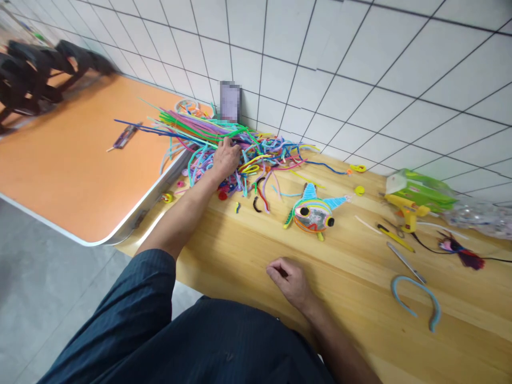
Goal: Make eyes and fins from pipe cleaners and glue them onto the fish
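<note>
My left hand (pixel 226 159) reaches into a heap of coloured pipe cleaners (pixel 256 149) by the wall, its fingers bent down and closed on some of them; the fingertips are partly hidden. Long straight pipe cleaners (pixel 180 121) lie across the top of the heap. My right hand (pixel 288 278) rests on the wooden table (pixel 240 250) near my body, curled loosely with nothing visible in it. Beyond it lies a fish-like figure (pixel 314 213) made of pipe cleaners, with big black-and-yellow eyes and light blue fins.
A phone (pixel 230 101) leans against the tiled wall. To the right lie a yellow glue gun (pixel 408 212), a yellow cutter (pixel 396 238), a silver pen-like tool (pixel 406 262), a bent blue pipe cleaner (pixel 434 298) and a green package (pixel 418 189). An orange table (pixel 80 176) adjoins on the left.
</note>
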`<state>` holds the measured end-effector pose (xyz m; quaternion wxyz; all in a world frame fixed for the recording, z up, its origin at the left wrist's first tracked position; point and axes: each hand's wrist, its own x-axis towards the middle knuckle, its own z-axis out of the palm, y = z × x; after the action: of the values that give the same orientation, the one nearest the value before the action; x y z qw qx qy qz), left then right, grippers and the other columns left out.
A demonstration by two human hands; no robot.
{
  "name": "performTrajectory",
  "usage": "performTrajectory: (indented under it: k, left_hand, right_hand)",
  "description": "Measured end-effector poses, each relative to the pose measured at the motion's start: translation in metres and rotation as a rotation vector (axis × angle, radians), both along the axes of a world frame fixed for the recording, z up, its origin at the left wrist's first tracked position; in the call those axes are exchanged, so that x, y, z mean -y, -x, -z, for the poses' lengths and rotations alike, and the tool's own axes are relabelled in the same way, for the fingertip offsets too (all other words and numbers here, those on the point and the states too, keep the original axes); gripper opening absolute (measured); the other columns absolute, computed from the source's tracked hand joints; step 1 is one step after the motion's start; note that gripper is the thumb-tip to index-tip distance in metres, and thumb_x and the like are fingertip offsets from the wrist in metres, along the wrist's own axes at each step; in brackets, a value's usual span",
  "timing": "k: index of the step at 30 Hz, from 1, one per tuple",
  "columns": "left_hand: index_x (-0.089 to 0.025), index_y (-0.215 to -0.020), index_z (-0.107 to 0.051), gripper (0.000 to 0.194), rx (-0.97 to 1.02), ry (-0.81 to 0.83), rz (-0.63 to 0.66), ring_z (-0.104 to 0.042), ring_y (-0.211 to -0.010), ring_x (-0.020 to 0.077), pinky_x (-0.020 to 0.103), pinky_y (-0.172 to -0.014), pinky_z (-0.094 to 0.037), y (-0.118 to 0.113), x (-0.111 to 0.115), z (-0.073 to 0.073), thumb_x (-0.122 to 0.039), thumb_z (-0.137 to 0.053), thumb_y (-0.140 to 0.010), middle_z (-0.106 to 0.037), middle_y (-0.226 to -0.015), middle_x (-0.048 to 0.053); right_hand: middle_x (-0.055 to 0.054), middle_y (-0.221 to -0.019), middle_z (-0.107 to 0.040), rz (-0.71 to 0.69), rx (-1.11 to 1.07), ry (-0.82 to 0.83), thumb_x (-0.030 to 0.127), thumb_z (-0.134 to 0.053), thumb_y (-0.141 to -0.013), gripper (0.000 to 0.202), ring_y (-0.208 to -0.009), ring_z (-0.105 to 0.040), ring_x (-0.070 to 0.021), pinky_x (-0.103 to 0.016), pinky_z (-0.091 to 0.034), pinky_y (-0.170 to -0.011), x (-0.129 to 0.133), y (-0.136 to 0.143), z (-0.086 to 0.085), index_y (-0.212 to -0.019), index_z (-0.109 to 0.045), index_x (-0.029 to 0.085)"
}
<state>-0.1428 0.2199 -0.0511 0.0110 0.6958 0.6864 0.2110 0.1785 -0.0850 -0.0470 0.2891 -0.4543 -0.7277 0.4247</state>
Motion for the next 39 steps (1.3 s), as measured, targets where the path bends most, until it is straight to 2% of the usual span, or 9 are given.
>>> performTrajectory:
  k: [5, 14, 20, 24, 29, 36, 39]
  left_hand:
    - [-0.017, -0.123, -0.074, 0.042, -0.005, -0.024, 0.06, -0.048, -0.146, 0.0382, 0.057, -0.131, -0.035, 0.001, -0.004, 0.004, -0.032, -0.038, -0.108, -0.058, -0.156, 0.018]
    - [-0.012, -0.119, -0.074, 0.041, -0.016, 0.024, 0.066, -0.054, -0.142, 0.0369, 0.056, -0.133, -0.031, 0.003, -0.01, 0.003, -0.027, -0.037, -0.108, -0.067, -0.14, 0.022]
    - [-0.017, -0.116, -0.076, 0.044, 0.063, -0.032, 0.02, -0.054, -0.144, 0.035, 0.052, -0.131, -0.037, -0.002, -0.018, 0.007, -0.034, -0.036, -0.108, -0.071, -0.13, 0.018]
    - [-0.02, -0.122, -0.077, 0.047, 0.104, -0.071, -0.008, -0.059, -0.141, 0.0336, 0.049, -0.127, -0.042, -0.005, -0.022, 0.007, -0.04, -0.037, -0.108, -0.073, -0.131, 0.015]
    - [-0.018, -0.131, -0.075, 0.048, 0.117, -0.033, -0.069, -0.064, -0.137, 0.0353, 0.049, -0.123, -0.046, -0.007, -0.023, 0.003, -0.04, -0.04, -0.106, -0.074, -0.132, 0.016]
    - [-0.022, -0.123, -0.077, 0.039, 0.091, 0.0, -0.146, -0.066, -0.132, 0.0358, 0.049, -0.118, -0.05, -0.008, -0.024, 0.001, -0.04, -0.047, -0.104, -0.076, -0.129, 0.015]
    - [-0.023, -0.132, -0.072, 0.039, 0.087, -0.022, -0.161, -0.064, -0.134, 0.0368, 0.051, -0.118, -0.05, -0.01, -0.021, -0.002, -0.037, -0.049, -0.104, -0.073, -0.134, 0.016]
  right_hand:
    - [-0.002, -0.071, -0.074, 0.007, -0.01, 0.013, 0.045, -0.061, -0.108, 0.036, -0.063, -0.062, -0.0148, -0.028, -0.046, -0.063, 0.0, 0.0, -0.001, -0.084, -0.076, 0.022]
    - [-0.003, -0.072, -0.075, 0.0, -0.013, 0.052, 0.048, -0.06, -0.108, 0.038, -0.064, -0.063, -0.0161, -0.029, -0.047, -0.064, 0.003, 0.0, 0.0, -0.086, -0.077, 0.022]
    - [-0.003, -0.072, -0.074, 0.002, 0.002, 0.037, 0.051, -0.058, -0.109, 0.041, -0.065, -0.064, -0.0162, -0.029, -0.048, -0.065, 0.001, 0.0, 0.0, -0.086, -0.077, 0.023]
    - [-0.003, -0.071, -0.074, 0.003, -0.001, 0.022, 0.051, -0.058, -0.109, 0.042, -0.064, -0.063, -0.0156, -0.029, -0.048, -0.065, 0.0, 0.001, -0.001, -0.084, -0.077, 0.023]
    - [-0.004, -0.073, -0.075, 0.005, -0.004, 0.046, 0.046, -0.059, -0.108, 0.037, -0.066, -0.065, -0.016, -0.029, -0.048, -0.065, 0.002, 0.001, -0.002, -0.085, -0.078, 0.022]
    - [-0.003, -0.074, -0.075, -0.002, -0.014, 0.046, 0.046, -0.06, -0.108, 0.037, -0.066, -0.065, -0.0157, -0.028, -0.049, -0.066, 0.002, 0.0, -0.001, -0.086, -0.078, 0.023]
    - [-0.003, -0.072, -0.075, 0.0, -0.016, 0.038, 0.047, -0.06, -0.108, 0.038, -0.065, -0.065, -0.0157, -0.029, -0.048, -0.066, 0.001, -0.001, 0.0, -0.085, -0.077, 0.023]
